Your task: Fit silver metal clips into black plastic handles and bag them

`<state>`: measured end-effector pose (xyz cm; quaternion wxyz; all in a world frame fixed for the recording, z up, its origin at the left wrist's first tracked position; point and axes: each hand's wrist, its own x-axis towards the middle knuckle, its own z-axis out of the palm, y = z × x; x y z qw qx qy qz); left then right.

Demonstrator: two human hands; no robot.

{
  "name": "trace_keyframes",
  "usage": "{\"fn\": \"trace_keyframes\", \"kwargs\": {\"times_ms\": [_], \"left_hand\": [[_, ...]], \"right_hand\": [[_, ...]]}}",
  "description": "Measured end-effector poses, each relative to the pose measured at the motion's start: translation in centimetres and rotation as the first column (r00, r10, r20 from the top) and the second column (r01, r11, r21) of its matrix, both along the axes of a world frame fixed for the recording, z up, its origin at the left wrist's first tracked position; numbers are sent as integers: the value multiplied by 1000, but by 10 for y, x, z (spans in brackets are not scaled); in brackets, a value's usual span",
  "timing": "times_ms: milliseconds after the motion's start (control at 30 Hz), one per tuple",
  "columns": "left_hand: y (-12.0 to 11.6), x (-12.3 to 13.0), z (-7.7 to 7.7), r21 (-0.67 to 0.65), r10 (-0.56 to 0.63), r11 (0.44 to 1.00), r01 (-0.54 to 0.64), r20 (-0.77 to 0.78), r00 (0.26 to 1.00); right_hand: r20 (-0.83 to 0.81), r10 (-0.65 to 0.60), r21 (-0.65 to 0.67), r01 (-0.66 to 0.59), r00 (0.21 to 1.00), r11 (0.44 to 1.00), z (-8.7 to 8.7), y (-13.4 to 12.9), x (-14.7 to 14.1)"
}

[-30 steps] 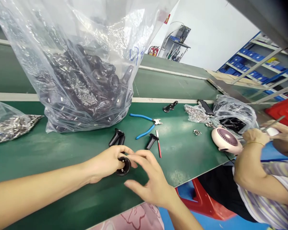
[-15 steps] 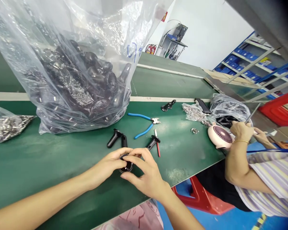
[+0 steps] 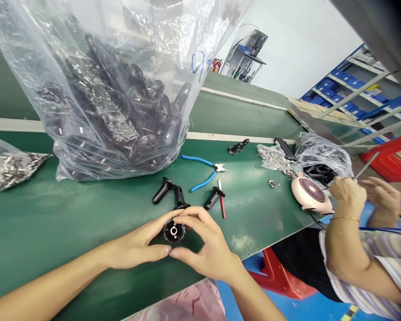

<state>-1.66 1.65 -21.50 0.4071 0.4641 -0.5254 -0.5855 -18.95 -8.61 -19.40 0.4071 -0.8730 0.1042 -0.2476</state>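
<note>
Between my two hands is a round black part (image 3: 174, 231) with a metal ring in its centre, its open end facing up. My left hand (image 3: 138, 245) curls round its left side, and my right hand (image 3: 203, 240) holds its right and far rim. Both thumbs meet at its near side. Just beyond lie black handle parts (image 3: 162, 191), one of them (image 3: 180, 197) close to my fingertips. Another black part (image 3: 215, 198) rests by a red-handled tool (image 3: 223, 207). Blue-handled cutters (image 3: 203, 171) lie open farther back.
A large clear bag (image 3: 120, 133) of black parts stands at the back left. A bag of metal pieces (image 3: 11, 171) is far left. To the right are a pink fan (image 3: 310, 196), small bags (image 3: 272, 157) and another person's hands (image 3: 349, 196).
My left thumb has moved off the black part's top toward its near side, uncovering the metal ring. At the right, the other person's hands have shifted right.
</note>
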Motion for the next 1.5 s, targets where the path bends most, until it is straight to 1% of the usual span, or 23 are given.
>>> {"fn": "trace_keyframes", "kwargs": {"times_ms": [100,200,300,400,500,567,667,833,933,1000,1133,1267,1367,1500], "left_hand": [[-1,-4,1,-43,-4,999,12,167,986],[-2,-12,4,-88,62,995,-40,269,961],[-3,-18,3,-114,92,991,-63,268,959],[-5,-20,-1,-131,90,990,-57,256,962],[-5,-20,-3,-140,97,988,-63,245,965],[-6,-20,-3,-129,104,989,-77,223,969],[-6,-21,-3,-122,114,988,-91,196,974],[-5,-21,-2,-144,103,987,-73,211,972],[-4,-20,-3,-145,109,986,-77,226,968],[-4,-20,-3,-155,115,985,-81,224,968],[-5,-19,-5,-160,116,984,-82,217,969],[-5,-20,-7,-149,113,985,-83,209,971],[-6,-20,-8,-130,101,989,-71,244,964],[-5,-19,-10,-113,112,990,-85,258,960]], "right_hand": [[-29,-4,-5,3,1000,1000,4,0,-2],[-57,-23,-53,20,998,998,11,0,-2],[-150,-12,-142,-10,989,990,19,0,-1],[-262,-14,-259,-57,965,964,26,-1,1],[-289,1,-345,-105,957,933,29,-3,5],[-294,24,-361,-134,955,923,29,-6,7],[-317,91,-356,-208,944,911,29,-12,8],[-402,144,-404,-317,904,858,36,-21,8],[-434,174,-371,-352,884,859,40,-23,10],[-422,172,-382,-347,890,857,41,-23,11],[-350,137,-456,-297,927,839,40,-20,13],[-301,117,-477,-255,946,841,35,-15,13],[-280,91,-472,-220,956,854,31,-12,13],[-242,67,-420,-166,968,892,26,-7,12]]}}
